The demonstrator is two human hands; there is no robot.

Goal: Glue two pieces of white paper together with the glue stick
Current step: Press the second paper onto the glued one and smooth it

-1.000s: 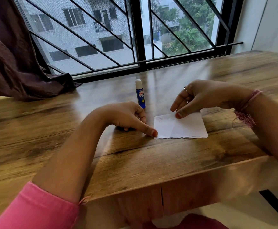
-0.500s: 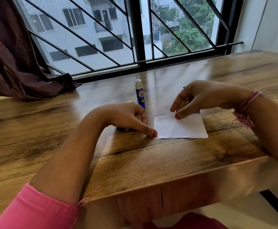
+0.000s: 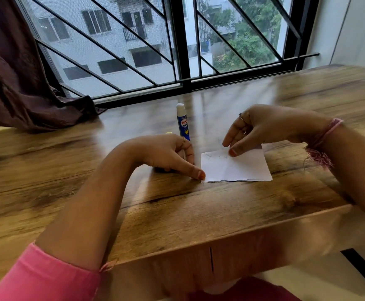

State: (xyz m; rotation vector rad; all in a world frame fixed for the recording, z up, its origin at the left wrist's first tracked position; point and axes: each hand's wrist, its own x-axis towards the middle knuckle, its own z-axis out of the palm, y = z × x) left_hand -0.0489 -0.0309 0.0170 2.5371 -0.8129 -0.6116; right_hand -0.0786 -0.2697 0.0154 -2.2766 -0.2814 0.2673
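The left hand rests on the table just left of the white paper, its forefinger stretched out with the tip at the paper's near left corner and its other fingers curled under; it has hold of nothing that can be seen. A thin ring sits on one finger. The right hand hangs over the far edge of the paper with fingers loosely straight, and one fingertip touches the sheet near its far side; nothing is gripped. It wears a ring, and a pink thread band with a frayed tassel is tied round the wrist.

The paper lies flat on the table between the two hands, with a ragged near edge; whether it is one sheet or two laid together cannot be told. The glue stick, blue with a white cap, stands upright beyond the paper's left side, just behind the left hand. A small yellow thing peeks out behind that hand.

A pink sleeve covers the left forearm. Farther beyond the paper, a dark curtain lies bunched at the left end of the table, below a barred window.
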